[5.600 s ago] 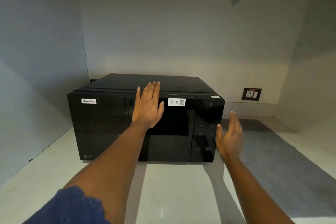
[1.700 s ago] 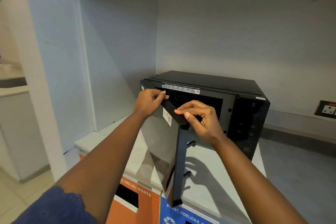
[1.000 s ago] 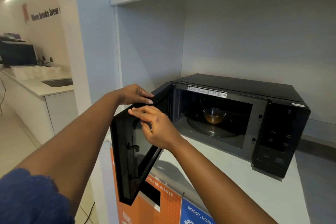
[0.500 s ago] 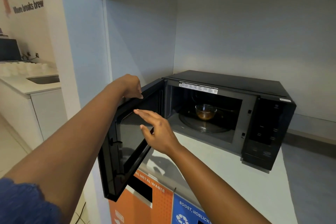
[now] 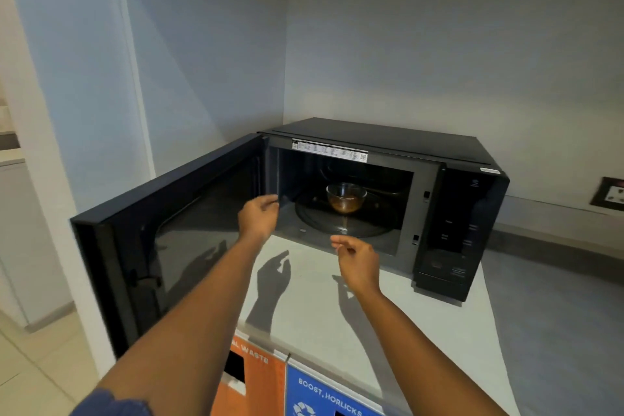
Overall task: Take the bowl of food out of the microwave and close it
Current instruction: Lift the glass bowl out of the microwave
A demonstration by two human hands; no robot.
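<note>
Both hands hung empty in front of the open microwave (image 5: 381,179), neither touching anything. The left hand (image 5: 258,216) was at the left side of the cavity mouth, fingers loosely curled with the thumb towards them, not closed on anything. The right hand (image 5: 359,258) was lower, over the desk (image 5: 314,307) just before the cavity's front lip, fingers half bent and slack, thumb and forefinger near each other but pinching nothing.

Beyond them the bowl (image 5: 346,197) sat upright about the middle of the round turntable (image 5: 341,223), well inside the cavity and apart from both hands. It looked like clear glass, with brownish food in its lower part. The door (image 5: 162,236) stood swung wide to the left, past the desk's left edge, so the way in was clear. The microwave itself stood towards the desk's back, near the corner of the walls.

Glass of that kind was likely stiff, smooth and rather slippery, moderately heavy for its size, breakable if knocked on the frame, and possibly hot. The soundest hold seemed to be one hand on each side just under the rim, lifted level so the food would not slop, then drawn straight out.
</note>
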